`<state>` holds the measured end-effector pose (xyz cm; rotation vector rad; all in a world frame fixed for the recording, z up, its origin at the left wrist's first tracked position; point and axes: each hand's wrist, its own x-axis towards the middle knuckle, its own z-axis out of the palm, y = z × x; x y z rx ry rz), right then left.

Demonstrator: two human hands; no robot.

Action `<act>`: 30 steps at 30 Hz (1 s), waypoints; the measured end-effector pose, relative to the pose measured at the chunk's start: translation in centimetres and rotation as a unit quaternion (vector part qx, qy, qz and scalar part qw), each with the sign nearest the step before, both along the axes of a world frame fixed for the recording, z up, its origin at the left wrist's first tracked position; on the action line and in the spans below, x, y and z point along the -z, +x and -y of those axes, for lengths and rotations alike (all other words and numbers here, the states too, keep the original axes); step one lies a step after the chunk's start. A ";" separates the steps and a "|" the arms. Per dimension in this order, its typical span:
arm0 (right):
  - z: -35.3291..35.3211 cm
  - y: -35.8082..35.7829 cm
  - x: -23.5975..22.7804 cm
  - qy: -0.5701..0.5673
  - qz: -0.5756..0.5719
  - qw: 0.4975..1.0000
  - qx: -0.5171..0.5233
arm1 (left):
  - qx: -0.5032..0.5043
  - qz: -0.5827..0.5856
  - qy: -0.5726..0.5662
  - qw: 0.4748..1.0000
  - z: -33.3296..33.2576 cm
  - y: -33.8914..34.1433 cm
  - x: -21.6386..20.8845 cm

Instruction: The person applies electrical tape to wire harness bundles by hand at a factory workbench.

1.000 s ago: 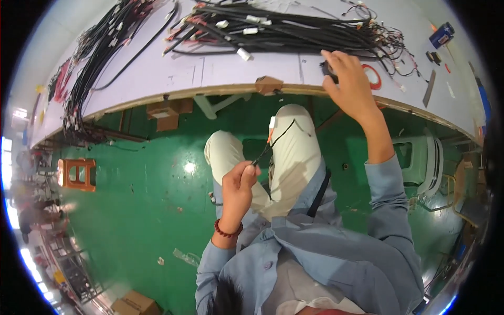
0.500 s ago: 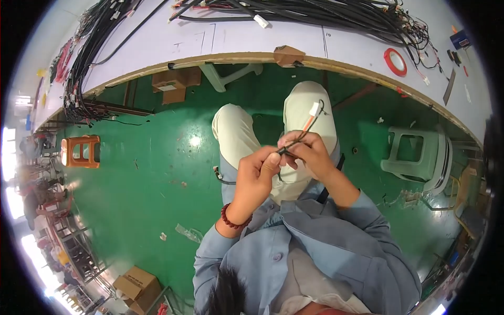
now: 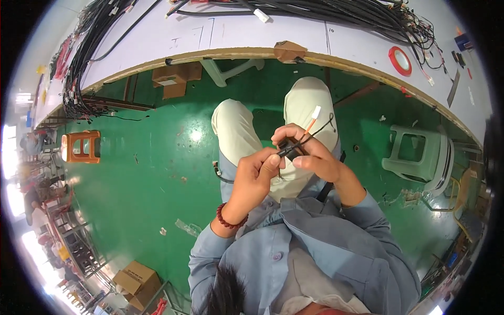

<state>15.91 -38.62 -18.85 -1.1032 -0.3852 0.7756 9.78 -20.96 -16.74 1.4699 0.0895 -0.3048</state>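
Note:
A thin black cable with wire ends (image 3: 318, 132) runs between my hands above my lap. One orange lead ends in a white plug (image 3: 316, 112), and a black lead curls beside it. My left hand (image 3: 257, 176) pinches the cable's thicker black part between thumb and forefinger. Close against it, my right hand (image 3: 315, 157) curls its fingers round a small black object (image 3: 294, 151) under the cable, thumb held apart; its kind is partly hidden. By my left thigh hangs another black cable end (image 3: 217, 170) with a connector.
Ahead is a white-topped workbench (image 3: 236, 37) with black cable bundles (image 3: 346, 21) and a red tape roll (image 3: 400, 61). An orange stool (image 3: 81, 147) stands left, pale green stools (image 3: 415, 155) right. Cardboard boxes (image 3: 137, 283) sit on the floor at lower left.
My right hand has opened its grip wider and shifted slightly right and down, and the black object now shows between its fingers. The white plug has tilted. The left hand keeps its pinch.

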 end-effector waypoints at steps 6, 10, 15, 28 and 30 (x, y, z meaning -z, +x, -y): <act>0.5 0.3 0.8 0.034 0.127 0.991 -0.007 | 0.015 -0.006 0.022 1.000 0.1 0.2 -0.9; 0.4 -0.1 0.5 0.044 0.116 0.992 0.008 | 0.018 0.003 0.043 0.999 0.2 0.1 -1.1; 0.4 -0.3 0.6 0.064 0.142 0.988 0.013 | 0.029 0.009 0.064 0.998 0.0 0.1 -1.5; -0.6 -4.5 -1.8 0.030 -0.120 0.980 0.158 | -0.111 0.289 0.415 0.856 1.2 0.7 0.1; -0.4 -4.9 -2.6 -0.050 -0.134 0.971 0.193 | -0.108 0.294 0.431 0.846 1.4 0.9 0.8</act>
